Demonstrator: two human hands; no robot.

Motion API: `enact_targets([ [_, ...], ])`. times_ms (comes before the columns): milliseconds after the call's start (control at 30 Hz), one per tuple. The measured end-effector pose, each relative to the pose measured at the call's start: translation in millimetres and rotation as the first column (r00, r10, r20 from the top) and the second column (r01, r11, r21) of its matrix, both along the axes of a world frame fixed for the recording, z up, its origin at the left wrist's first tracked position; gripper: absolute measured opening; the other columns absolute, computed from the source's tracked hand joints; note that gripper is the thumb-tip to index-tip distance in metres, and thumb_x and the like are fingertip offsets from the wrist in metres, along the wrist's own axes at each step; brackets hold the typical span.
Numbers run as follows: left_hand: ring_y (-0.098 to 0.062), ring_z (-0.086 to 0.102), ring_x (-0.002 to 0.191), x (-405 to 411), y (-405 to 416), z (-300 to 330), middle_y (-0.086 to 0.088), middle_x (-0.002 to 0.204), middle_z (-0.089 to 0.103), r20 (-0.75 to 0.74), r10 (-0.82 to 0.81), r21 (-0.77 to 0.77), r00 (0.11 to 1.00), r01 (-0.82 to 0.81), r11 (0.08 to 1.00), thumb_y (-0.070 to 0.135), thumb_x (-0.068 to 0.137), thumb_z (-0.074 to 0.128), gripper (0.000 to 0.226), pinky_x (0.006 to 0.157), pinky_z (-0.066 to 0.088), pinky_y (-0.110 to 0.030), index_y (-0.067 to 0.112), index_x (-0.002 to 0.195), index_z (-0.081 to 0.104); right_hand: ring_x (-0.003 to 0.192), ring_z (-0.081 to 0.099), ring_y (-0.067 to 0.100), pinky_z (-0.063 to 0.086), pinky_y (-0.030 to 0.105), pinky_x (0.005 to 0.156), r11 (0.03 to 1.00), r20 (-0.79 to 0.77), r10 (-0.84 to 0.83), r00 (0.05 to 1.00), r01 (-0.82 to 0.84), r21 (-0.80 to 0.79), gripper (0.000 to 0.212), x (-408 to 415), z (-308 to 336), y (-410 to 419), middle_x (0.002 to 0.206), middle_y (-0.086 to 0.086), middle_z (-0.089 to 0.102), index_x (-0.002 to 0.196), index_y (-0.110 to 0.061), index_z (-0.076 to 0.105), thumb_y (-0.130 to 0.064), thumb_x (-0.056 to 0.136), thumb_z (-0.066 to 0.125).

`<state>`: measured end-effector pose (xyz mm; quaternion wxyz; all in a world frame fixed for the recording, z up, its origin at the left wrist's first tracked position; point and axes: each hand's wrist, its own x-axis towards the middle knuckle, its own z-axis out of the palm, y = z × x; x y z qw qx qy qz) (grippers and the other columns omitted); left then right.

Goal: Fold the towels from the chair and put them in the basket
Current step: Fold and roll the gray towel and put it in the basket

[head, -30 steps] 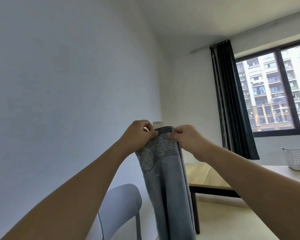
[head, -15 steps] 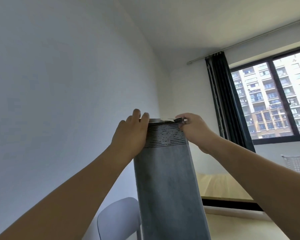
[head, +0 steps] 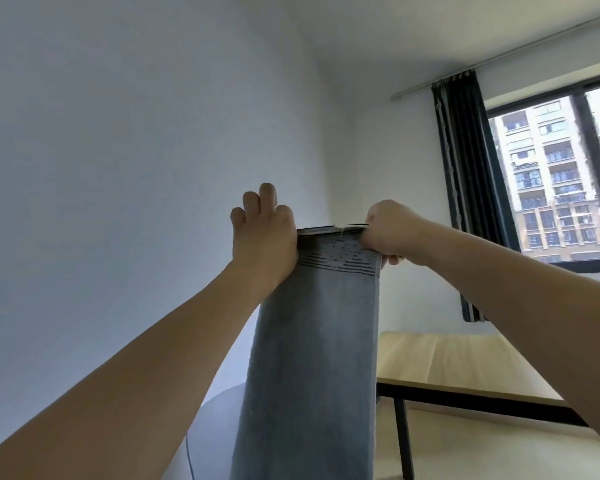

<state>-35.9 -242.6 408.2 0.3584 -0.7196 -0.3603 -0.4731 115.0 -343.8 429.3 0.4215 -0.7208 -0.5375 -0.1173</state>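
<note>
Towel: grey-blue, striped band at top, held up in the air, hanging straight down.
Left hand: holds the top left corner, fingers extended upward.
Right hand: fingers curled, pinching the top right corner.
Table: behind, wooden top.
Chair: below the towel.

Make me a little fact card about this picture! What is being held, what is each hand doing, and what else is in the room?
held thing: grey-blue towel with a dark striped band, hanging long and straight
left hand: holds the top left corner, three fingertips sticking up
right hand: fingers curled, pinching the top right corner
towel's top edge: stretched flat between the hands
below left: rounded grey chair back
right side: light wooden table with black legs
window side: dark curtain
basket: not in view
</note>
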Motion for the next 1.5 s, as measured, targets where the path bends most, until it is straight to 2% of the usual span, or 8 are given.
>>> enact_targets([
  [133,-0.026,0.032,0.088,26,81,-24,-0.007,0.099,0.041,-0.122,-0.051,-0.277,0.991,0.015,0.961,0.007,0.073,0.046,0.005,0.073,0.03,-0.034,0.008,0.075,0.041,0.032,0.05,0.02,0.039,0.02,0.035,0.991,-0.094,0.014,0.995,-0.026,-0.133,0.01,33,-24,65,0.061,0.019,0.059,0.076,0.001,0.053,0.004,0.082,0.045],
  [233,-0.025,0.041,0.075,53,129,-32,-0.004,0.077,0.045,-0.02,-0.154,-0.495,0.988,0.125,0.86,0.004,0.073,0.043,0.009,0.06,0.03,-0.029,0.011,0.069,0.039,0.047,0.06,0.029,0.051,0.029,0.046,0.996,-0.045,-0.031,0.999,0.027,-0.086,0.014,56,-37,120,0.073,0.024,0.064,0.088,0.002,0.057,0.003,0.082,0.044],
  [433,-0.027,0.044,0.07,100,177,-19,-0.004,0.071,0.046,0.177,-0.226,-0.375,0.958,0.278,0.884,0.002,0.072,0.043,0.01,0.055,0.028,-0.028,0.01,0.076,0.043,0.08,0.063,0.035,0.046,0.031,0.062,0.974,0.139,-0.177,0.974,0.153,0.169,0.019,94,-32,172,0.092,0.016,0.062,0.092,-0.006,0.056,0.001,0.078,0.045],
  [833,-0.019,0.03,0.056,47,65,-9,-0.002,0.06,0.033,0.227,-0.452,-0.401,0.863,0.506,0.764,0.002,0.067,0.041,0.018,0.052,0.024,-0.025,0.015,0.061,0.03,0.059,0.046,0.023,0.038,0.025,0.048,0.956,0.016,-0.11,0.994,0.102,0.277,0.013,51,-33,60,0.076,0.005,0.051,0.07,-0.014,0.047,-0.003,0.077,0.047],
  [1033,-0.029,0.058,0.069,21,1,-96,-0.012,0.072,0.054,0.444,-0.413,-0.749,0.795,0.582,0.315,-0.005,0.081,0.043,0.022,0.066,0.059,-0.037,0.011,0.066,0.047,0.076,0.066,0.03,0.06,0.037,0.064,0.969,-0.126,-0.079,0.989,0.046,-0.244,0.022,27,-111,1,0.092,0.019,0.067,0.098,0.001,0.061,-0.007,0.083,0.047],
  [1233,-0.027,0.065,0.066,14,-14,-246,-0.018,0.076,0.063,0.306,-0.303,-0.949,0.903,0.263,-0.173,-0.01,0.083,0.042,0.023,0.072,0.06,-0.042,-0.003,0.09,0.062,0.082,0.069,0.029,0.06,0.036,0.071,0.599,-0.224,-0.118,0.967,-0.111,-0.793,0.032,28,-249,-14,0.101,0.019,0.066,0.109,-0.001,0.058,0.0,0.08,0.046],
  [1367,-0.029,0.067,0.085,16,-6,-330,-0.016,0.099,0.066,0.217,-0.357,-0.879,0.908,0.023,-0.476,-0.005,0.087,0.042,0.029,0.089,0.055,-0.043,0.002,0.106,0.062,0.083,0.068,0.028,0.059,0.035,0.07,0.35,-0.345,-0.189,0.919,-0.266,-0.898,0.041,51,-338,-6,0.107,0.02,0.065,0.118,0.004,0.055,0.0,0.079,0.045],
  [1500,-0.033,0.061,0.097,34,19,-382,-0.019,0.122,0.06,0.176,-0.37,-0.797,0.912,-0.089,-0.598,0.002,0.091,0.04,0.037,0.091,0.052,-0.044,0.007,0.124,0.055,0.088,0.067,0.024,0.058,0.032,0.07,0.203,-0.452,-0.225,0.863,-0.412,-0.888,0.041,74,-389,11,0.11,0.012,0.064,0.13,-0.004,0.051,-0.006,0.089,0.051],
])
